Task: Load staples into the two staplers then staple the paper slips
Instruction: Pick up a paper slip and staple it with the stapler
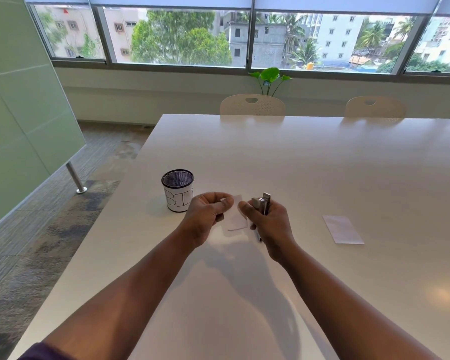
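My left hand [208, 213] pinches a small white paper slip [235, 216] by its upper edge, holding it above the white table [322, 165]. Just right of the slip, my right hand [266, 220] grips a small metallic stapler [263, 203], its top end sticking up past my fingers. The lower part of the stapler is hidden in my palm. Whether it touches the slip, I cannot tell. A second white paper slip [343, 229] lies flat on the table to the right. No second stapler is in view.
A black mesh cup [177, 189] with a paper label stands on the table, left of my hands. Two white chairs [252, 105] stand at the far edge. The table's left edge drops to carpet beside a green glass partition [24, 113].
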